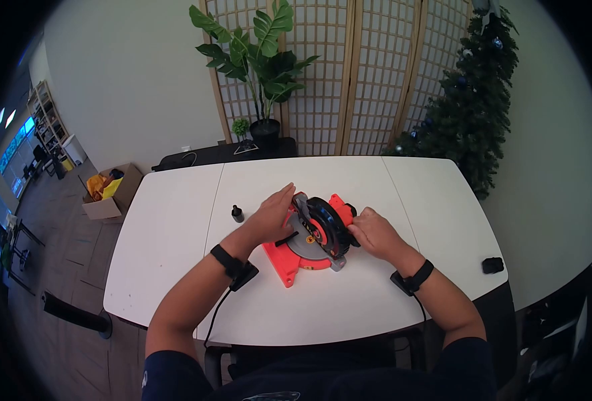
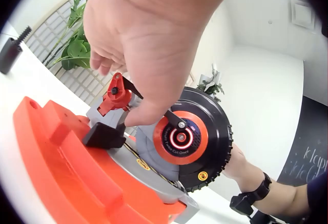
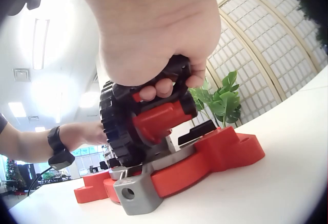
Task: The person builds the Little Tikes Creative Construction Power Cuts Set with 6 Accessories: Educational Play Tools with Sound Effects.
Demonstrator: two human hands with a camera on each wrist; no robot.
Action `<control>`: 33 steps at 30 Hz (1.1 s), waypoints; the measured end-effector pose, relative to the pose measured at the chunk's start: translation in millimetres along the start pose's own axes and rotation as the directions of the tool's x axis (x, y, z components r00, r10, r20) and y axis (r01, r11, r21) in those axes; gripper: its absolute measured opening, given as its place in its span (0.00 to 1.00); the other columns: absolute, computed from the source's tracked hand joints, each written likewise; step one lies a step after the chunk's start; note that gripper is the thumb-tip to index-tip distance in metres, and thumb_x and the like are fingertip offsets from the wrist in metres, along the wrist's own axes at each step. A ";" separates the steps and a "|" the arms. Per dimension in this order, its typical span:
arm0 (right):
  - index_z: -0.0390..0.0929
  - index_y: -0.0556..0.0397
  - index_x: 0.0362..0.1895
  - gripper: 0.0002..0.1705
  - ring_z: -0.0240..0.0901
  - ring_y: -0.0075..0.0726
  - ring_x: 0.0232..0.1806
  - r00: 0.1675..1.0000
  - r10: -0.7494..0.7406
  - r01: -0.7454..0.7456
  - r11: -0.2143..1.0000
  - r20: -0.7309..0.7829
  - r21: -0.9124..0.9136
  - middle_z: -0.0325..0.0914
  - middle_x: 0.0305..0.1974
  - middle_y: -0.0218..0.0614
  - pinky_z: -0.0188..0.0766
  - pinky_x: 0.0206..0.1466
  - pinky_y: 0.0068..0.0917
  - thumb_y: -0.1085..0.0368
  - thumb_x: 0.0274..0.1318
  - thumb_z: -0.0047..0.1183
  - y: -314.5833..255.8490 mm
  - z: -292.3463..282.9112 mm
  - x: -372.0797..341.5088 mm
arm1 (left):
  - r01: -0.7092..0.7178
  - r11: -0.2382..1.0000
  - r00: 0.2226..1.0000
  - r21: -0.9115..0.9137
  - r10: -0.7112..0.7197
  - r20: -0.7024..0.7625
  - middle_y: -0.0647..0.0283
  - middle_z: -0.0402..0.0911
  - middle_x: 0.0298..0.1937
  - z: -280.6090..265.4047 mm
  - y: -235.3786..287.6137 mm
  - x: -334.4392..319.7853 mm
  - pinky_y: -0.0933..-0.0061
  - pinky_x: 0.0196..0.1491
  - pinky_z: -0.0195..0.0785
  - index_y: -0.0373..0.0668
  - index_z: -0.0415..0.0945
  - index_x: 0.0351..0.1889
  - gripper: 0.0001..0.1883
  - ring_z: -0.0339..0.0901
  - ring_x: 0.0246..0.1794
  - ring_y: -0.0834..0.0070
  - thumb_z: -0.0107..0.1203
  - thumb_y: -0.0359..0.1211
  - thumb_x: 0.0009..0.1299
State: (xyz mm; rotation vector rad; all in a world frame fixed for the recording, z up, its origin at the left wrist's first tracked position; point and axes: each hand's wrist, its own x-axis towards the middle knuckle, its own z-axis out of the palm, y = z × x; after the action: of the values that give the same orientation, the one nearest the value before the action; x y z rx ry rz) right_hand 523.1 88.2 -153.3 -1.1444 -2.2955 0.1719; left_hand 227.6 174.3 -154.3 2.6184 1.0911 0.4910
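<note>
A toy miter saw with a red base (image 1: 282, 264) (image 2: 61, 157) (image 3: 205, 155) and a black toothed blade guard (image 1: 334, 227) (image 2: 210, 126) (image 3: 118, 126) stands on the white table. My right hand (image 1: 379, 234) (image 3: 159, 34) grips its black handle (image 3: 178, 69), fingers curled round it. My left hand (image 1: 268, 219) (image 2: 148, 39) lies at the saw's left side with fingers extended. Its thumb is beside a black block (image 2: 105, 135) and a red bracket (image 2: 117, 97) in the left wrist view; firm contact is hard to tell.
On the white table (image 1: 162, 247), a small black bit-like piece (image 1: 238, 214) (image 2: 11, 52) stands left of the saw. A black object (image 1: 492, 265) lies at the right edge. Behind are a potted plant (image 1: 265, 130) and a lattice screen (image 1: 322, 100); an open box (image 1: 112, 208) sits at left.
</note>
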 end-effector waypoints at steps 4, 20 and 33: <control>0.75 0.57 0.23 0.19 0.65 0.51 0.33 1.000 0.015 -0.015 1.000 0.000 -0.001 0.73 0.23 0.42 0.66 0.42 0.42 0.62 0.68 0.45 -4.1 -2.7 1.9 | 0.126 0.991 0.992 0.051 -0.125 -0.006 0.38 0.53 0.75 -4.3 15.9 -19.7 0.57 0.77 0.47 0.26 0.46 0.74 0.51 0.50 0.77 0.46 0.66 0.39 0.60; 0.75 0.56 0.34 0.10 0.63 0.45 0.44 0.984 0.085 -0.073 0.994 -0.154 0.085 0.70 0.39 0.38 0.65 0.51 0.37 0.62 0.65 0.53 -15.9 -22.9 11.3 | 0.191 0.943 0.954 0.273 -0.244 0.176 0.44 0.66 0.63 28.3 35.9 -46.8 0.53 0.68 0.60 0.25 0.58 0.66 0.60 0.65 0.66 0.50 0.74 0.57 0.44; 0.55 0.57 0.69 0.29 0.69 0.44 0.60 0.922 0.363 -0.381 0.784 0.135 0.490 0.70 0.57 0.47 0.65 0.65 0.38 0.56 0.72 0.43 46.3 -6.9 15.3 | 0.147 0.976 0.923 0.161 -0.194 0.333 0.53 0.54 0.78 10.7 -11.6 -25.5 0.56 0.77 0.50 0.37 0.51 0.75 0.64 0.47 0.80 0.55 0.79 0.45 0.41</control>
State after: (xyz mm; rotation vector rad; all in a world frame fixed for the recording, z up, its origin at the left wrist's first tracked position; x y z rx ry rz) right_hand 551.8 128.1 -157.3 -1.2870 -1.8455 0.9019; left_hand 207.7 162.7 -173.4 2.5520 1.2482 -0.0854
